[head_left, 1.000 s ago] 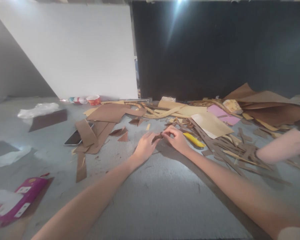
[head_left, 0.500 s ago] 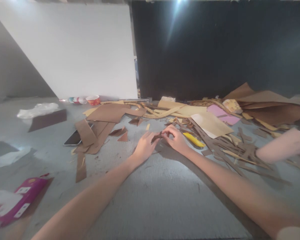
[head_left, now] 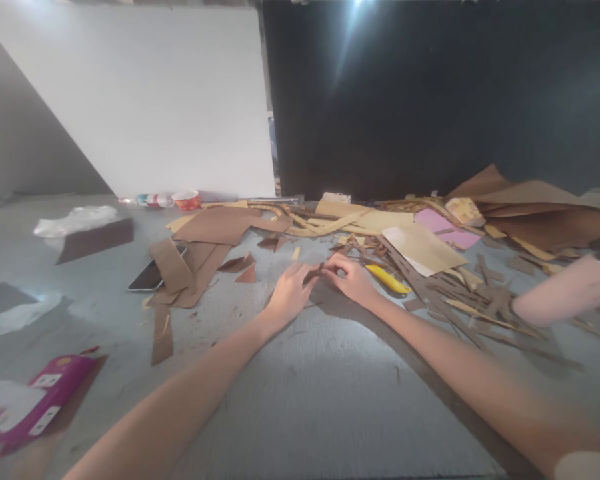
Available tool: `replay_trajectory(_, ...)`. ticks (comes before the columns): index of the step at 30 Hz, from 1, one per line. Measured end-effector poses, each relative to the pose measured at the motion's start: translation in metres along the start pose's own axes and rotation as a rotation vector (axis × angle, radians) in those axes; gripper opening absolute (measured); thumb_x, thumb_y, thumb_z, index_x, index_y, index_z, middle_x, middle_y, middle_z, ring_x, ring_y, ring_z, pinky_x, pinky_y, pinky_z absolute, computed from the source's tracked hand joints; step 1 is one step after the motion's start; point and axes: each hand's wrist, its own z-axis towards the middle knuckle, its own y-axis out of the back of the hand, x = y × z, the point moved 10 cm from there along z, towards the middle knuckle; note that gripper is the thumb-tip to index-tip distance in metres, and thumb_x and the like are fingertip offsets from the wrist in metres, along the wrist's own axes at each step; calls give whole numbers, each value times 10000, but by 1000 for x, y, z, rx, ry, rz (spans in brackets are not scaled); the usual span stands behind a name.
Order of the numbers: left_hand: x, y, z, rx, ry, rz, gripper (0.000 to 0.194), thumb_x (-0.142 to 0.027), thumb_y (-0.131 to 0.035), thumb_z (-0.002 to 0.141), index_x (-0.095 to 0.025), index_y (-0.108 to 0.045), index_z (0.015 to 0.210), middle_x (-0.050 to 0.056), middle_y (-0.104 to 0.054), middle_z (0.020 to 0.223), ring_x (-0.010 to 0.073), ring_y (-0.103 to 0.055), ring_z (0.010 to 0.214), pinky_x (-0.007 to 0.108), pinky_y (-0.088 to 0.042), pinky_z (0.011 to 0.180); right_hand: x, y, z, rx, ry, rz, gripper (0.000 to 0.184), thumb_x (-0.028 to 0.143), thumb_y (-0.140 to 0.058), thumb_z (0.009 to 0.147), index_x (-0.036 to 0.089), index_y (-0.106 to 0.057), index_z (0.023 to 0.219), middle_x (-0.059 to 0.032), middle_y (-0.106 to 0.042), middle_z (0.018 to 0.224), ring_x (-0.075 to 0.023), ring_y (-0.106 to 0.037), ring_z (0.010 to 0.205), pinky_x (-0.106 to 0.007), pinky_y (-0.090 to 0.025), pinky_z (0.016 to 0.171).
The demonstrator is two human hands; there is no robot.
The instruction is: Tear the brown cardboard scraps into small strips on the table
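Both my hands meet over the middle of the grey table (head_left: 300, 400), fingertips pinched close together. Between them is a small dark brown strip (head_left: 321, 268), mostly hidden by the fingers; its material is hard to make out. My left hand (head_left: 291, 293) grips it from the left with thumb and fingers closed. From the other side my right hand (head_left: 353, 280) pinches it, thumb and forefinger forming a ring. Just right of my right hand lies a yellow banana-shaped object (head_left: 389, 279). Triangular brown scraps (head_left: 247, 273) lie left of my left hand.
Brown strips (head_left: 460, 307) are piled at the right, where another person's forearm (head_left: 565, 293) reaches in. Brown sheets (head_left: 215, 225) partly cover a phone (head_left: 149, 277). A purple tissue pack (head_left: 55, 393) lies front left. A red-and-white cup (head_left: 187, 199) stands at the back.
My right fingers have shifted very slightly around the brown strip. Otherwise, both hands and the surrounding things keep their places.
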Motion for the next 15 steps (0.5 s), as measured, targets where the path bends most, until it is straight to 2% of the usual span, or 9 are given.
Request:
replay_trajectory(8, -4, 0, -1, -10, -31, 71, 184, -242, -640, 1113, -243, -719, 1279, 96, -811, 1201, 282, -767, 1162, 448, -641, 974, 2, 3, -2, -69, 28, -36, 361, 572, -703, 1050, 244, -778, 918, -45, -656, 872, -229, -635, 822, -376, -522, 792)
replay_trajectory(12, -6, -1, -2, -2, -65, 124, 173, -233, -631, 1111, -225, -717, 1261, 104, -805, 1172, 289, -761, 1113, 454, -634, 949, 1, -1, -1, -18, 23, -22, 334, 545, -677, 1068, 251, -789, 954, -57, -679, 907, -242, -653, 877, -375, -527, 798)
replay_trajectory(15, -6, -2, -2, 12, -77, 178, 170, -231, -603, 1120, -218, -719, 1242, 107, -795, 1123, 291, -759, 1073, 458, -629, 932, -1, -8, 0, 75, 5, -19, 316, 545, -695, 1055, 261, -785, 950, -43, -672, 899, -231, -639, 864, -361, -533, 796)
